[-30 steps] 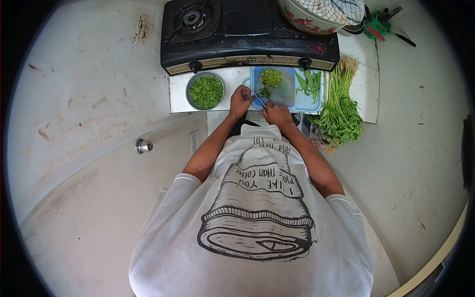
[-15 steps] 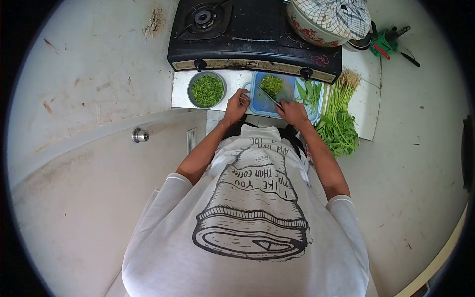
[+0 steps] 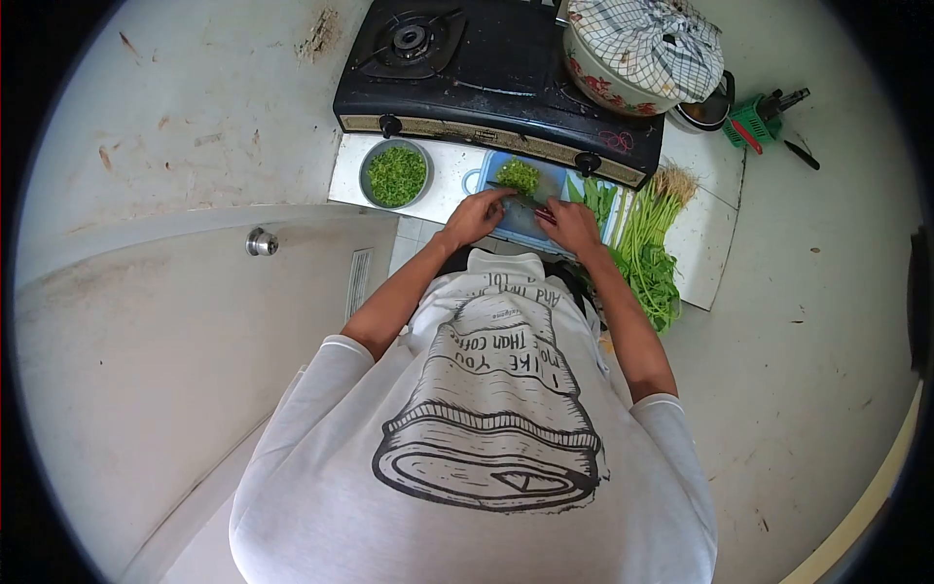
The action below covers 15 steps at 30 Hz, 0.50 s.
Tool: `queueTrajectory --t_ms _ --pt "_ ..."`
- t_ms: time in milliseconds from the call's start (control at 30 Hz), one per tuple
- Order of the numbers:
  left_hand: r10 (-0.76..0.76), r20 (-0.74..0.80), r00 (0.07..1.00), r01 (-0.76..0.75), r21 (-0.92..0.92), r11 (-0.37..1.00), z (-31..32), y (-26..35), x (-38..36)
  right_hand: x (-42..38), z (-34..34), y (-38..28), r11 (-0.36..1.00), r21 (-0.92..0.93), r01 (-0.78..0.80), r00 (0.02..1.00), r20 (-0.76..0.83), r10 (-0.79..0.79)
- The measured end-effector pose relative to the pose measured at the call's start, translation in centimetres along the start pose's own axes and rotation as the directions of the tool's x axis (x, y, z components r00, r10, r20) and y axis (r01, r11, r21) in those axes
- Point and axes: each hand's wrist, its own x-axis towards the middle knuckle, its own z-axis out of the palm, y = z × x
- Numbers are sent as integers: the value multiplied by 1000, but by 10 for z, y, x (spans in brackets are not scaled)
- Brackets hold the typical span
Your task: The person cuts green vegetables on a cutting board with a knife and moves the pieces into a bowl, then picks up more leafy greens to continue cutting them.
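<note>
A blue cutting board (image 3: 530,226) lies on the white counter, with a small heap of chopped greens (image 3: 519,175) near its far edge. My right hand (image 3: 569,225) is wrapped round the handle of a knife (image 3: 525,200), whose blade points left just below the heap. My left hand (image 3: 477,214) is at the board's left side, its fingertips bent in by the blade; whatever they may touch is too small to tell. Uncut leaves (image 3: 594,198) lie to the right of the board's middle. A grey bowl (image 3: 364,187) of chopped greens stands to the left.
Behind the board is a black gas stove (image 3: 486,83) with a cloth-covered floral pot (image 3: 613,88). A bundle of long-stemmed greens (image 3: 642,238) lies at the right counter edge. Farther right are a green basket (image 3: 749,122) and another knife (image 3: 802,154).
My left hand has moved right, onto the board and close to the blade. The knife now lies flatter and points more to the left. The whole view has shifted and turned slightly.
</note>
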Motion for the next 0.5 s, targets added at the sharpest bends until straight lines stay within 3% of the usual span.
queueTrajectory --t_ms 267,500 --pt "-99 13 995 98 28 995 3 17 5 -7 -8 8 995 61 79 997 -22 -78" --pt "-137 58 989 129 125 984 14 27 4 -7 -8 11 997 68 34 999 37 -37"
